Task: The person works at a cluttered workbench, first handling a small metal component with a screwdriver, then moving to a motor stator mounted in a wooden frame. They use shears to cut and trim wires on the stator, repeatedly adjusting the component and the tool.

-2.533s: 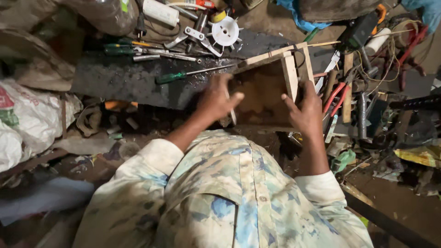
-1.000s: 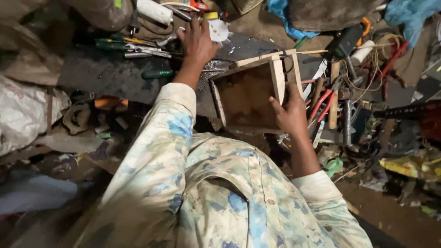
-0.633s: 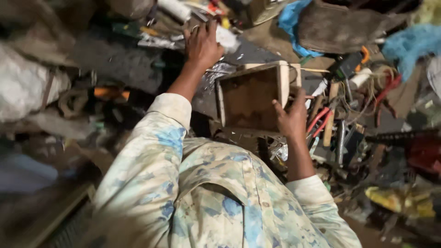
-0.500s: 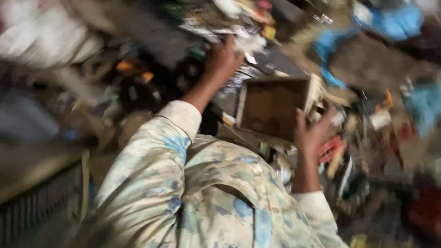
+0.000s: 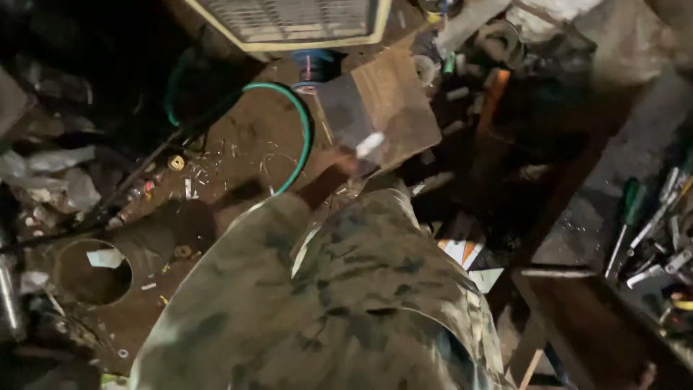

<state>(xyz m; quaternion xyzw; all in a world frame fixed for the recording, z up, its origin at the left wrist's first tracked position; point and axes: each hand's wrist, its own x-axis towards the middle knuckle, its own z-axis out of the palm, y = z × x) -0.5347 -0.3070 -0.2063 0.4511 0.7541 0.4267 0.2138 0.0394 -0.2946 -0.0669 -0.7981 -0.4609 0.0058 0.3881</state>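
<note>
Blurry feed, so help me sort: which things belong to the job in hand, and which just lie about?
In hand: left hand; small white piece right by it; wooden board behind.
Lying about: green hose; fan grille; screwdrivers.

Left arm stretched forward, view blurred

The left hand (image 5: 339, 165) reaches out ahead of the patterned sleeve, its fingers too smeared to tell spread from curled. The right hand is out of sight below.
</note>
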